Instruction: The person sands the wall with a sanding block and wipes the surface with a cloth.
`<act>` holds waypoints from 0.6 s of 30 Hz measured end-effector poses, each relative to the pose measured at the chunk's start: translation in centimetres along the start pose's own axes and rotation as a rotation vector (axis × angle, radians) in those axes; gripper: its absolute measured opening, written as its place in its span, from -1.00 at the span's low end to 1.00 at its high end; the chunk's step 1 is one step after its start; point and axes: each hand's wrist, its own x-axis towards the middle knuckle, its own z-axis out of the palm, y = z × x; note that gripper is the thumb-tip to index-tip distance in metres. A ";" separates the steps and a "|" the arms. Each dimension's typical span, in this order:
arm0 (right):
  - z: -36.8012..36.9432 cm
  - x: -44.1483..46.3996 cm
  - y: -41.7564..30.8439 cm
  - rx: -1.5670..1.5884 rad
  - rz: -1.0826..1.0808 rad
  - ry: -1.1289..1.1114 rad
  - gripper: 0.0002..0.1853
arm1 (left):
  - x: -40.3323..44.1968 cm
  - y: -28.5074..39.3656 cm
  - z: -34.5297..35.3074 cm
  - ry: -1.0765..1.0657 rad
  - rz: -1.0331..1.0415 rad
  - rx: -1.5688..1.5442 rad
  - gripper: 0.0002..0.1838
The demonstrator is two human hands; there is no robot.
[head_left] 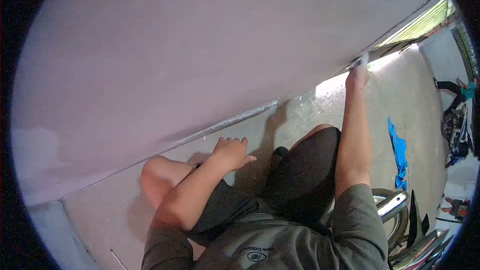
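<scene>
My right hand (pixel 357 77) is stretched far out to the right along the wall's lower edge. Its fingers are closed around a blurred, whitish-grey tool (pixel 362 61), whose kind I cannot make out. The tool is at the wall's edge, close to the bright opening. My left hand (pixel 231 153) hovers over the floor between my knees, fingers a little apart and thumb out to the side, with nothing visible in it. In front of me the pale, pinkish-white wall (pixel 190 55) fills the upper view, with a rough whitish strip (pixel 240 116) along its base.
A blue cloth (pixel 398 152) lies on the concrete floor (pixel 380 105) to the right. A motorbike wheel (pixel 395 220) is close beside my right arm. Farther right are another motorbike (pixel 455 135) and a person in green (pixel 467 90).
</scene>
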 end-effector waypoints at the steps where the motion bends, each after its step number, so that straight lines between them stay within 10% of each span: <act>1: -0.3 0.9 0.7 0.069 0.005 -0.039 -0.52 | 0.4 -0.2 0.0 0.011 -0.008 0.013 -0.29; 6: 2.3 -3.7 -6.2 0.035 -0.414 -0.241 -0.52 | 0.2 0.3 -0.4 -0.004 -0.022 -0.017 -0.28; 14: 0.4 -1.1 -1.7 0.080 0.012 -0.016 -0.54 | -0.1 0.2 -0.4 -0.049 -0.022 -0.015 -0.28; 18: 2.8 -3.5 -5.8 0.056 -0.402 -0.158 -0.51 | 0.3 0.1 0.0 0.001 -0.035 -0.024 -0.28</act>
